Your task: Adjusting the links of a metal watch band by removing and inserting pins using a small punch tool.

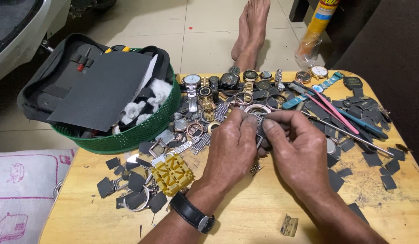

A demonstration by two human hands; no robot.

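At centre frame, above the wooden table, left hand and right hand are both pinching a metal watch bracelet. Best keeping fingertips close together, links taut, over the table.

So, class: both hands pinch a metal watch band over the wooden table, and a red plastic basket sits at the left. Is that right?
Not quite. The head view shows the round plastic basket is green, not red. The rest holds: left hand and right hand pinch the metal watch band over the wooden table.
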